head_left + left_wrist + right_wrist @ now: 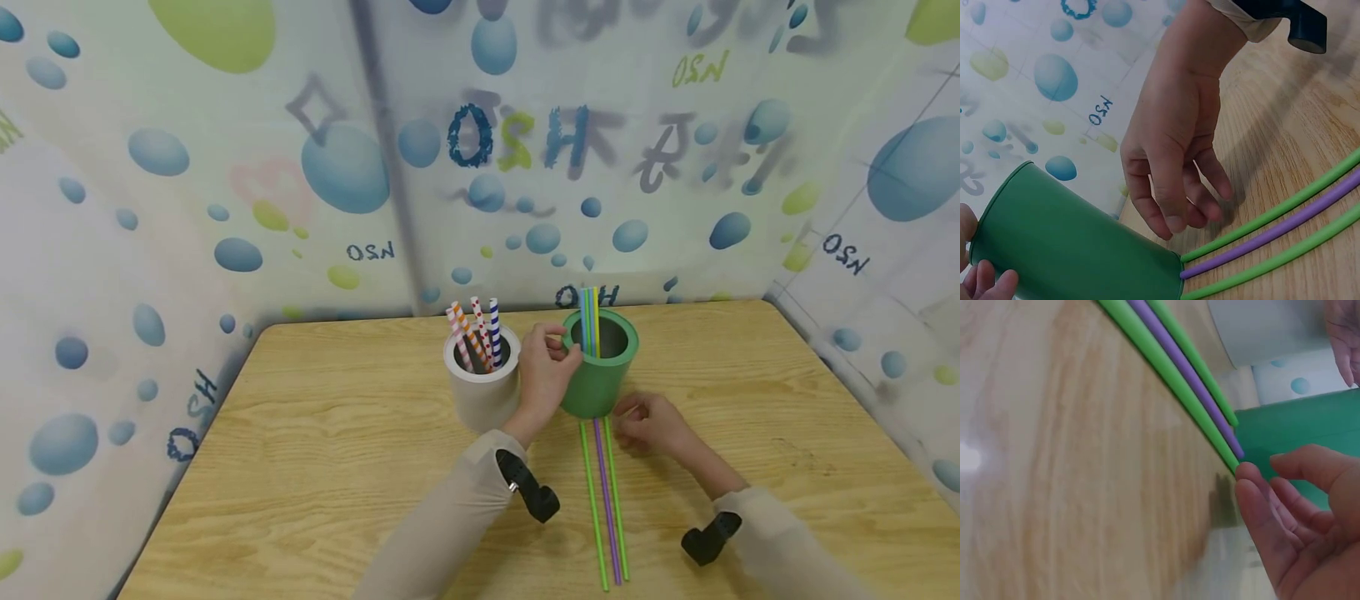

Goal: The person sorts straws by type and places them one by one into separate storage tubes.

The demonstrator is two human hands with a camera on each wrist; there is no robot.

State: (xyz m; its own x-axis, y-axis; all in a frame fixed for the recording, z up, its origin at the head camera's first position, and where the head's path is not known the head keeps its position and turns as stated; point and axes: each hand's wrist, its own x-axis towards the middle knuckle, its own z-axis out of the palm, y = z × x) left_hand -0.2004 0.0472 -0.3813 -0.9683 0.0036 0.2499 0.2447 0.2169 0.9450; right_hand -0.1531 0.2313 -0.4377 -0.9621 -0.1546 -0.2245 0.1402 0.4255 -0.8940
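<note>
- Bare wooden tabletop offered passage left of the white cup.
- The left hand blocked the gap between the white and green cup.
- 2 green straws and 1 purple straw obstructed the green cup's front.

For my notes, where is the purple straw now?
In the head view, right of centre, the purple straw lies on the table between two green straws, in front of the green cup.
</note>
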